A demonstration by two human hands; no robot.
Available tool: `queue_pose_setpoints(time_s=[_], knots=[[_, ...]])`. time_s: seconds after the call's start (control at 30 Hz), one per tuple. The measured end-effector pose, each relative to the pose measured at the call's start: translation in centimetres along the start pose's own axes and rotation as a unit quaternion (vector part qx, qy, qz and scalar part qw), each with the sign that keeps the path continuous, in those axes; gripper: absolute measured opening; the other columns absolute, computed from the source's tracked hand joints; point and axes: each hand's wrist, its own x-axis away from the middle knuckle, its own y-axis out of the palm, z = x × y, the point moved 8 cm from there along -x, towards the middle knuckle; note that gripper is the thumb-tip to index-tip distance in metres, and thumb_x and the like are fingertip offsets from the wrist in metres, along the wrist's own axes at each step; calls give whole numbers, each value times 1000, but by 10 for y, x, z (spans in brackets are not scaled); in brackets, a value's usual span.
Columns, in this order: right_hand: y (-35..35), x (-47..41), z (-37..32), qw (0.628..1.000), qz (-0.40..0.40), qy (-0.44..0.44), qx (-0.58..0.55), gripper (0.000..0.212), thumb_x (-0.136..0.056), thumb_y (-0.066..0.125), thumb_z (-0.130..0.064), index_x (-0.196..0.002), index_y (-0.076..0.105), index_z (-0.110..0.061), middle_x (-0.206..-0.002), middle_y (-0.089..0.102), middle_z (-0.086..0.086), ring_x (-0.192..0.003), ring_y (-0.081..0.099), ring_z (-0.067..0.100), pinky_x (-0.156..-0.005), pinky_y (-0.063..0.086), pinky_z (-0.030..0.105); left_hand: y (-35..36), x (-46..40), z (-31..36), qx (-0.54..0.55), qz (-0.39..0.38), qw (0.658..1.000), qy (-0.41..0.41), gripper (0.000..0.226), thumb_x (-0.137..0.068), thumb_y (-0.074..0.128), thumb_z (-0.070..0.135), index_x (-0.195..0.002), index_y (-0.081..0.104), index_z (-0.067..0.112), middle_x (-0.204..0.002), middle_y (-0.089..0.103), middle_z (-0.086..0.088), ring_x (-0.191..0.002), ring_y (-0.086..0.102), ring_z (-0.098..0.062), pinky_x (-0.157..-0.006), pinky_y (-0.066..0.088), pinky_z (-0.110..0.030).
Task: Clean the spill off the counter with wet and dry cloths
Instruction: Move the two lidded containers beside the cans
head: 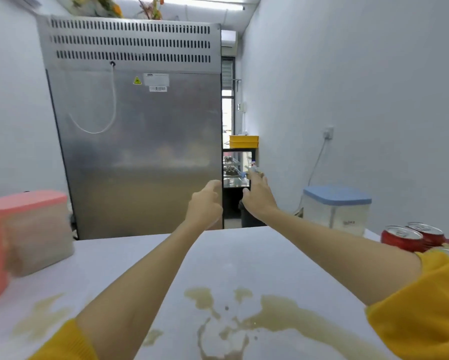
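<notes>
spill [283,311] brown | counter [145,258] white | sleeves [425,302] yellow | cans [402,237] red

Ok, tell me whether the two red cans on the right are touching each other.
Cannot tell. In the head view the front red can overlaps the back red can, hiding where their sides would meet, so neither contact nor a gap shows plainly.
</notes>
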Motion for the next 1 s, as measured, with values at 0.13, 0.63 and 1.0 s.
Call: queue_pose_setpoints(time_s=[0.13, 0.63, 1.0], knots=[[83, 18, -80, 992, -110, -37, -55, 57, -97, 38, -11, -149, 15, -12, -153, 27, 11, -143, 17, 29, -114, 24, 43, -112, 26, -77, -61, 88, 991, -81, 54, -78, 42, -5, -126, 52, 18, -120, 61, -6, -110, 54, -22, -81, 39, -23], [265, 81, -299, 930, -306, -85, -186, 50, -97, 35, -23, -146, 23, -28, -143, 40, 10, -134, 32, 27, -98, 37, 35, -340, 118, -227, -294, 205, 915, -184, 34, -87, 50, 23, -121, 57, 22, -126, 53, -5, -117, 45, -32, -97, 39, -40], [327, 69, -328, 920, -299, -83, -240, 48, -100, 35, -27, -146, 24, -35, -151, 30, 3, -135, 34, 23, -104, 30, 26, -375, 45, -292, -303, 76, 911, -268, 43, -95, 39, 30, -133, 44, 12, -138, 48, -12, -127, 45, -30, -103, 38, -38]])
